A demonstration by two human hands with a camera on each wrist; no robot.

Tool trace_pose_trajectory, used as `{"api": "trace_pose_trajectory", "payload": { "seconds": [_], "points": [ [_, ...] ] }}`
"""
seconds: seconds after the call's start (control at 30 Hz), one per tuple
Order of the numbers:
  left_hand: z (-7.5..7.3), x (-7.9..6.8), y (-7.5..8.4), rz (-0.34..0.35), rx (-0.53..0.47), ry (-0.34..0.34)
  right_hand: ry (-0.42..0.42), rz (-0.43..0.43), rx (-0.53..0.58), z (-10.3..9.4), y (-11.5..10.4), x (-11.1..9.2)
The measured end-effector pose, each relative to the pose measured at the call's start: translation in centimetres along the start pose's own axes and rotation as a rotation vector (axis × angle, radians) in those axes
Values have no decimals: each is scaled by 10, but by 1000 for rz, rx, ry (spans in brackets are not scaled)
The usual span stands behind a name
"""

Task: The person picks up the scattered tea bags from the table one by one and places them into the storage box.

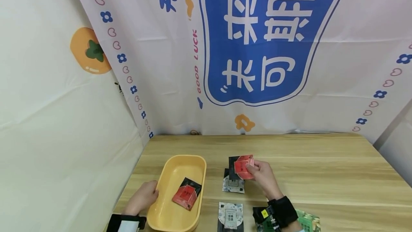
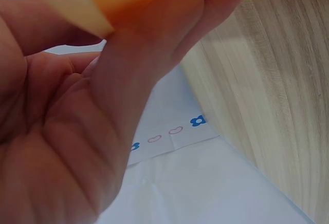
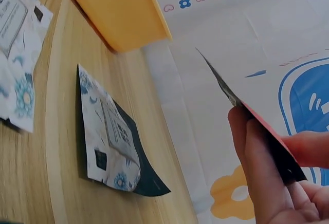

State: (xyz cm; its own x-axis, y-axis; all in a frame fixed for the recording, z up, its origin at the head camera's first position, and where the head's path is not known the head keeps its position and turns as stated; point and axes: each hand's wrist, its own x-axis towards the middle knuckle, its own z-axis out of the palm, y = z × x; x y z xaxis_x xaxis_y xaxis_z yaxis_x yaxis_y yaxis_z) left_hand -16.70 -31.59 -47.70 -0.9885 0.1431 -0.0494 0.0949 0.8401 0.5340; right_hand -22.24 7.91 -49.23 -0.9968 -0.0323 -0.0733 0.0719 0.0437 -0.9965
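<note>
In the head view my right hand (image 1: 265, 179) pinches a red and black tea sachet (image 1: 242, 167) by its right edge, above the table. Just below it lies a white floral sachet (image 1: 233, 185), partly covered from this angle. My left hand (image 1: 143, 197) grips the left rim of a yellow plastic tray (image 1: 156, 216), its thumb and fingers on either side of the wall in the left wrist view. Inside the tray one red and black sachet (image 1: 187, 193) lies flat. The right wrist view shows the held sachet (image 3: 272, 134) edge-on between thumb and fingers.
Another white floral sachet (image 1: 230, 217) lies nearer the front edge. Green sachets (image 1: 308, 220) sit beneath the right wrist, partly hidden by its black strap (image 1: 282, 212). A printed cloth (image 1: 173, 81) hangs behind the wooden table (image 1: 338, 174), and a pale cloth covers the left side.
</note>
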Motion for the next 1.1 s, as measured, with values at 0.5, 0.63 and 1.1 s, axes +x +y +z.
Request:
{"api": "trace_pose_trajectory", "payload": {
  "seconds": [0.5,0.63,1.1],
  "points": [
    [0,-2,1,-5,-21,-8,-12,40,88,9,5,2],
    [0,-2,0,-6,-33,-12,-15,28,85,12,3,1],
    [0,0,0,-9,-2,-6,-21,23,84,21,-5,-2]
  ]
}}
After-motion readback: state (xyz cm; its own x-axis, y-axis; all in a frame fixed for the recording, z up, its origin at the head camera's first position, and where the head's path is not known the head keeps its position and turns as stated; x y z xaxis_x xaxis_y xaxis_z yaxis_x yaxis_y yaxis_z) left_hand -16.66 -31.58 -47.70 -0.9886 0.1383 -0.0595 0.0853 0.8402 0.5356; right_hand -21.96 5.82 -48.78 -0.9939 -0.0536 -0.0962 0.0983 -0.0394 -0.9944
